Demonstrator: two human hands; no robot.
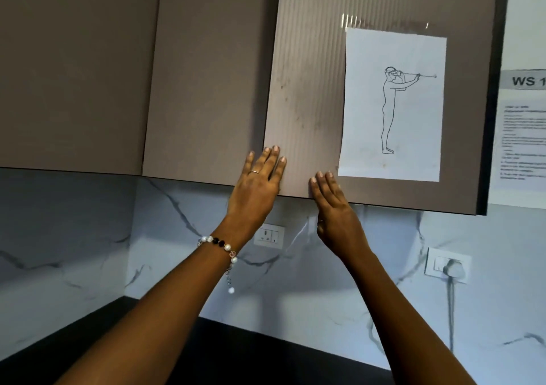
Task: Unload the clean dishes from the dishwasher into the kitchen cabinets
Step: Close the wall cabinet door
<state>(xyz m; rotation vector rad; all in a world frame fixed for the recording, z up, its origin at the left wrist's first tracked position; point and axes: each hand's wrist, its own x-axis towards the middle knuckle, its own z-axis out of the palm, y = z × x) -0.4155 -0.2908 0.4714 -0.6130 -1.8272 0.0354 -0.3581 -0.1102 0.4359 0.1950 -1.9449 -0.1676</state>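
Both hands, left hand (260,182) and right hand (335,207), press straight fingers against cabinet door (310,89).

Kitchen, set up as a recording workstation. Evidence: taupe wall cabinets (206,74), marble-look backsplash (295,290) with wall sockets (269,236), dark countertop (236,355) below. Taped line drawing (393,104) on one cabinet door, "WS 1" instruction sheet (523,124) at the right edge.
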